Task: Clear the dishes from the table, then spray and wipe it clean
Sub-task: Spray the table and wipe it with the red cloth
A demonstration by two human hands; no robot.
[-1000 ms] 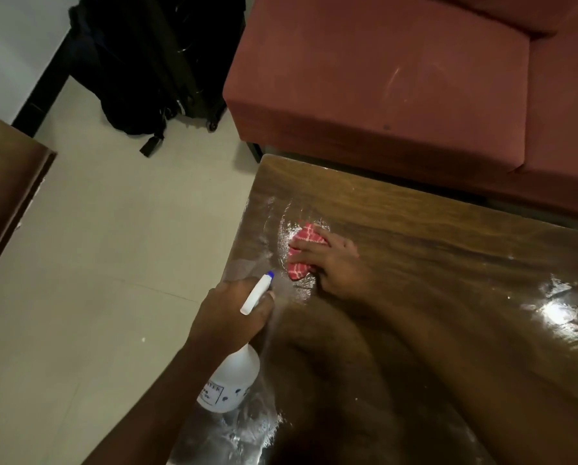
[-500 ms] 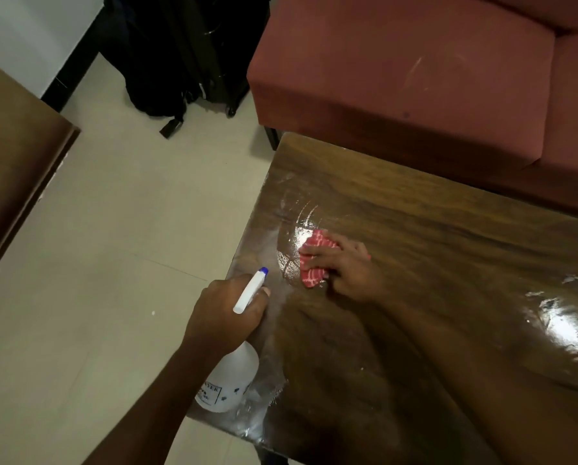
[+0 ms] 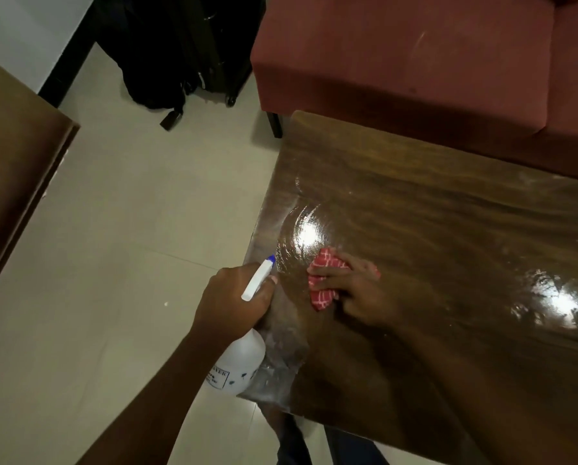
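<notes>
The red checked cloth [image 3: 324,284] lies wadded on the glossy wooden surface [image 3: 448,229], near its left edge and towards the near corner. The right hand [image 3: 359,295] covers most of it. Its fingers [image 3: 328,272] curl over the fabric and hold it down against the wood, so that only the cloth's far end and a strip at its near end show. Just beyond the cloth a wet patch shines under a bright glare, with curved smear marks around it. Just left of the cloth, the left hand [image 3: 234,297] grips the spray bottle [image 3: 242,362] by its neck, fingers wrapped fully round it. The white trigger head with its blue tip points up and to the right, towards the wet patch. The translucent white body of the bottle hangs below the hand, beside the edge of the surface and over the floor [image 3: 130,213]. A second glare sits farther right on the surface. A dark red sofa [image 3: 398,55] stands along the far side of the surface. A black bag [image 3: 167,55] rests on the pale tiled floor by the wall, and a piece of brown wooden furniture [image 3: 12,162] fills the left edge of the view.
</notes>
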